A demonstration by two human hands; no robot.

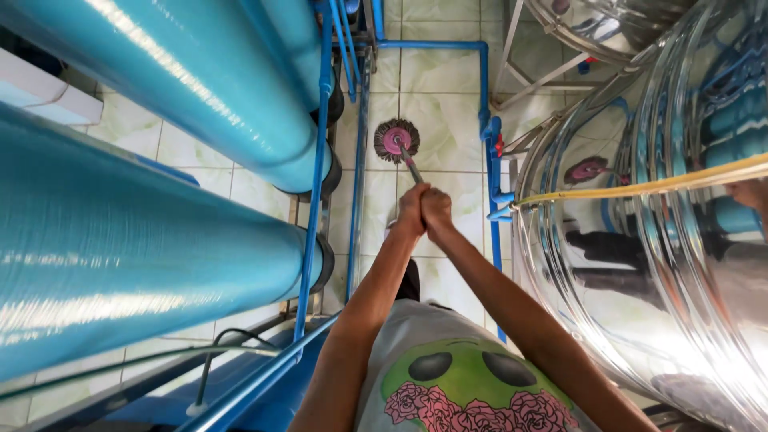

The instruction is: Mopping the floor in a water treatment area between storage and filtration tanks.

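One mop [398, 141]; two hands; three blue tanks [120, 264]; one steel tank [664, 264].

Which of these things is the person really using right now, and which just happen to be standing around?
In use:
- mop, round head on the tiled floor
- left hand and right hand, both clasped on the mop handle

Standing around:
- big blue cylinders
- shiny steel tank
- blue pipes
- yellow hose
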